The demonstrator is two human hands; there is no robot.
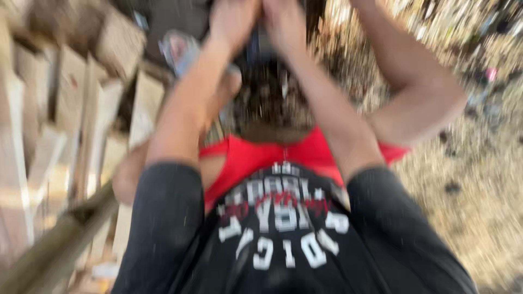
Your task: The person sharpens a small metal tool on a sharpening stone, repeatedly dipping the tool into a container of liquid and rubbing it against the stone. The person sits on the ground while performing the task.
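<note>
Blurred view, two hands, left hand (233,22) and right hand (284,24) together, grips unclear, several pale wooden planks (65,120) beside

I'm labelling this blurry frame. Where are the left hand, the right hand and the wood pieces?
left hand (233,19): head view, on the back of the hand.
right hand (284,22): head view, on the back of the hand.
wood pieces (71,103): head view, on one pale plank's face.
</note>
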